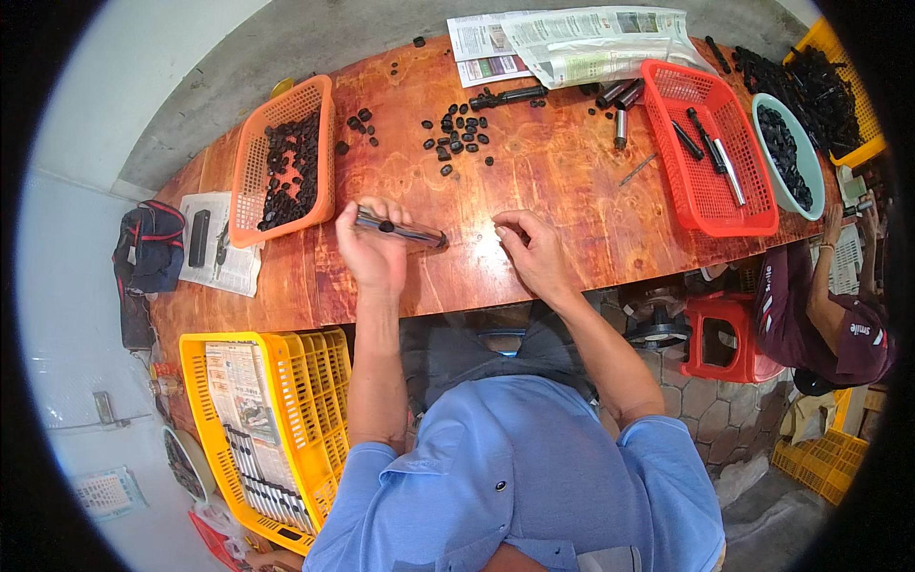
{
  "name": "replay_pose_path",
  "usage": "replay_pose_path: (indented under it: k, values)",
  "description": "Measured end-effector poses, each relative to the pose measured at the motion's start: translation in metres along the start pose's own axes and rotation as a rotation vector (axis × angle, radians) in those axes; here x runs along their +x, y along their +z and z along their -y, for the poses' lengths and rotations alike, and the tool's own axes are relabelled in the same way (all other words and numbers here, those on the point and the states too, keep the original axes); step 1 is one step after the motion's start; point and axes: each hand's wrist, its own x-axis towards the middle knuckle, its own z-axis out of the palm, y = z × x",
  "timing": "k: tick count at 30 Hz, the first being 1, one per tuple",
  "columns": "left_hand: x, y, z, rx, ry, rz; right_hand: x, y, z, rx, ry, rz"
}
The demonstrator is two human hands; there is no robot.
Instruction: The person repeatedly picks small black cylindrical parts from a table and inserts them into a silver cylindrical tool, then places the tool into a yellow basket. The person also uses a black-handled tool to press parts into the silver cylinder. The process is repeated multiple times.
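The left hand (374, 250) has its grip closed around a slim metal tube (400, 229) with a dark band near its middle, holding it roughly level just above the near edge of the wooden desk (562, 181). The tube's free end points toward the right hand (534, 250), which hovers close by with fingers curled and thumb near the forefinger; I cannot tell whether that grip pinches anything. Beyond the hands lies a scatter of small black caps (459, 133). An orange basket (286, 157) of black parts sits to the left, a red basket (710, 143) with a few tubes to the right. A yellow crate (315, 400) with finished tubes stands on the floor at the person's left.
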Motion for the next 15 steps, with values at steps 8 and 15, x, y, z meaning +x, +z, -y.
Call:
replay_pose_path:
  k: [8,15]
  values:
    - [-0.009,0.013,0.021,0.304,0.101,0.162,0.0,0.001,-0.005,0.001,0.001,0.003]
    - [-0.01,0.014,0.021,0.515,0.039,0.334,-0.001,0.002,-0.002,-0.02,0.005,0.009]
